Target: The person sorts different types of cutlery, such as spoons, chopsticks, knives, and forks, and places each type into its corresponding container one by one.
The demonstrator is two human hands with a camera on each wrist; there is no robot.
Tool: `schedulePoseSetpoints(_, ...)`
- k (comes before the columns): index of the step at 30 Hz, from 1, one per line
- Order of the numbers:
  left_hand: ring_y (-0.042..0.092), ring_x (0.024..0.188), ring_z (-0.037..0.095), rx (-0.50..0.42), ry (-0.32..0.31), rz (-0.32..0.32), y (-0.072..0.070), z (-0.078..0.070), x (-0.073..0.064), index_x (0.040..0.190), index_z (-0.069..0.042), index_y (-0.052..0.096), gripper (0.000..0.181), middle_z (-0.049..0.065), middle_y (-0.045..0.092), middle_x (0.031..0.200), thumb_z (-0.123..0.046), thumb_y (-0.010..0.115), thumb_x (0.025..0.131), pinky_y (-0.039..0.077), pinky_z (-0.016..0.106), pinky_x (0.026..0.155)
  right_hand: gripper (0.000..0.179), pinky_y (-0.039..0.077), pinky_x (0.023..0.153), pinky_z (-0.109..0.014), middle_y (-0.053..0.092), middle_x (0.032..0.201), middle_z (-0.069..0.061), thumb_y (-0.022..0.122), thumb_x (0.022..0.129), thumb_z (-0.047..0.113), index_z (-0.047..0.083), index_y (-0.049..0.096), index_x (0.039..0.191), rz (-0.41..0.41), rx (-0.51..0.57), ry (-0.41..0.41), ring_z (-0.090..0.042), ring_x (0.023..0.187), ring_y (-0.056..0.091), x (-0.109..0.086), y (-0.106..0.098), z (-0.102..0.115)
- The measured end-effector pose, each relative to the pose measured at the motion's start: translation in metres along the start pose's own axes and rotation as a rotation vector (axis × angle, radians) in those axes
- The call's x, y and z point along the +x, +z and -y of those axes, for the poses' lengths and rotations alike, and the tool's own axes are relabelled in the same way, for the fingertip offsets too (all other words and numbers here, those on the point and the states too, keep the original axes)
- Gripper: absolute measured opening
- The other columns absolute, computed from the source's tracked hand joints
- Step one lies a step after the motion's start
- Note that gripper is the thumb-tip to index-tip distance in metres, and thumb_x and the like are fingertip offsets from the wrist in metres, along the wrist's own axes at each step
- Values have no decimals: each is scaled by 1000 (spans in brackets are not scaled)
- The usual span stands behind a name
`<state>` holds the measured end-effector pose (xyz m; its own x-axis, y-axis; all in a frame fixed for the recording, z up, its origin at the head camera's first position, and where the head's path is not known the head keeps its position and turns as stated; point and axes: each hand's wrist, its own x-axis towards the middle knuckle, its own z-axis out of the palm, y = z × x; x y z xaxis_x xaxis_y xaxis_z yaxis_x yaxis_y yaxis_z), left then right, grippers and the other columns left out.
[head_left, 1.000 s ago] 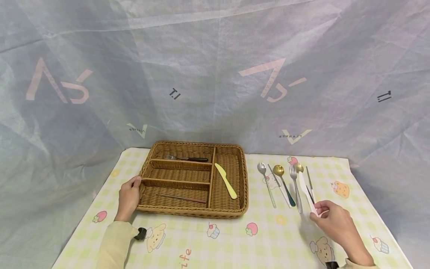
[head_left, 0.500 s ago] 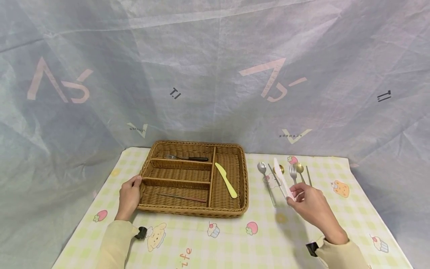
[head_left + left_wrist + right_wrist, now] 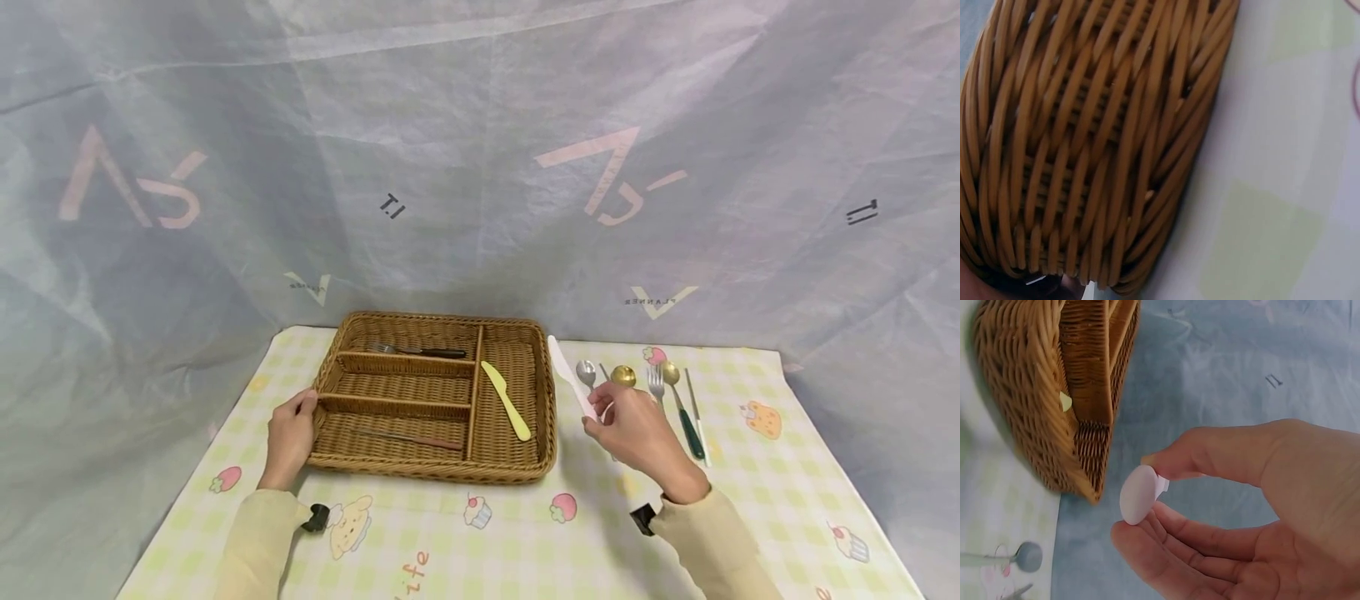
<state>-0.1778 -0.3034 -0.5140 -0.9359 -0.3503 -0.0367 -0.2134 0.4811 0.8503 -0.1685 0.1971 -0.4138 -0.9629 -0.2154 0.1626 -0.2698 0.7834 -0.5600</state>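
Between thumb and fingers, my right hand (image 3: pixel 633 429) pinches a white knife (image 3: pixel 570 379) by its handle end. The blade points up and left, close to the right rim of the wicker basket (image 3: pixel 420 473). In the right wrist view the rounded white handle end (image 3: pixel 1138 495) shows between the fingertips. My left hand (image 3: pixel 288 437) grips the basket's left edge; in the left wrist view the woven side (image 3: pixel 1085 144) fills most of the picture. Inside the basket lie a yellow knife (image 3: pixel 507 404) in the right compartment, a dark-handled fork (image 3: pixel 431 353) at the back and a thin brown-handled utensil (image 3: pixel 435 443) in front.
Right of the basket lie a silver spoon (image 3: pixel 587 372), a gold spoon (image 3: pixel 622 375), a fork (image 3: pixel 656 383), a green-handled gold spoon (image 3: pixel 686 417) and a thin stick-like utensil (image 3: pixel 697 417). My right hand partly covers several. A grey cloth (image 3: pixel 480 167) hangs behind the checked tablecloth (image 3: pixel 480 550).
My right hand has carried the white knife leftward from the right end of the cutlery row to beside the basket's right rim. The left hand stays on the basket.
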Motion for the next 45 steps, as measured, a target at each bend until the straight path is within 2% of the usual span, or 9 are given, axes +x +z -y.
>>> schedulePoseSetpoints(17, 33, 156, 48, -3, 2, -34, 1, -1, 1, 160, -2, 49, 59, 27, 43, 164, -41, 37, 118, 28, 63, 127, 11, 51, 63, -35, 70, 79, -1, 71, 85, 1, 2, 73, 96, 137, -48, -63, -15, 67, 58, 53, 34, 22)
schedulePoseSetpoints(22, 51, 137, 49, -10, -5, -49, 1, 0, -1, 159, -3, 52, 58, 35, 60, 134, -41, 37, 118, 35, 62, 124, 6, 41, 55, -29, 59, 65, 3, 66, 85, -2, 3, 70, 85, 159, -39, -60, -13, 57, 48, 67, 45, 24)
schedulePoseSetpoints(27, 56, 118, 44, -14, -5, -71, 2, 1, -1, 153, -3, 59, 55, 34, 60, 114, -41, 38, 118, 42, 59, 115, 32, 20, 48, -25, 32, 54, 8, 66, 86, -2, 13, 50, 62, 187, -57, -71, -9, 50, 26, 76, 55, 28)
schedulePoseSetpoints(33, 50, 141, 44, -5, -9, -55, 1, 1, -1, 157, -3, 55, 56, 29, 61, 138, -40, 38, 118, 34, 62, 124, 49, 17, 50, -25, 20, 58, 8, 68, 88, -2, 18, 34, 59, 219, -86, -78, -10, 53, 20, 82, 66, 29)
schedulePoseSetpoints(36, 56, 122, 46, -6, -3, -48, 2, 1, 0, 158, -3, 53, 57, 33, 63, 117, -40, 38, 118, 38, 62, 121, 52, 17, 52, -26, 17, 59, 7, 68, 89, -4, 17, 31, 59, 226, -72, -90, -11, 55, 17, 83, 69, 29)
schedulePoseSetpoints(38, 56, 123, 47, -1, 8, -46, 2, 0, 0, 158, -3, 53, 57, 34, 64, 118, -41, 37, 118, 38, 62, 120, 55, 18, 53, -26, 15, 59, 8, 68, 90, -5, 18, 29, 59, 230, -71, -97, -11, 55, 16, 84, 72, 29)
schedulePoseSetpoints(40, 54, 133, 50, 1, 13, -43, 2, -1, 1, 159, -2, 52, 57, 34, 64, 131, -40, 37, 118, 37, 62, 122, 57, 18, 52, -26, 14, 59, 8, 67, 91, -5, 20, 28, 59, 240, -75, -93, -10, 55, 15, 86, 74, 29)
schedulePoseSetpoints(43, 34, 155, 47, 0, 15, -37, 2, -1, 1, 159, -1, 50, 57, 27, 46, 162, -39, 38, 118, 29, 63, 127, 59, 20, 50, -25, 16, 56, 9, 70, 91, -4, 20, 30, 56, 254, -91, -73, -9, 53, 17, 87, 79, 29)
schedulePoseSetpoints(45, 45, 148, 49, -1, 15, -40, 3, -1, 1, 158, -1, 52, 57, 30, 56, 152, -39, 38, 118, 36, 62, 123, 60, 22, 49, -25, 17, 54, 9, 72, 92, -3, 20, 31, 55, 264, -103, -56, -9, 52, 19, 89, 82, 29)
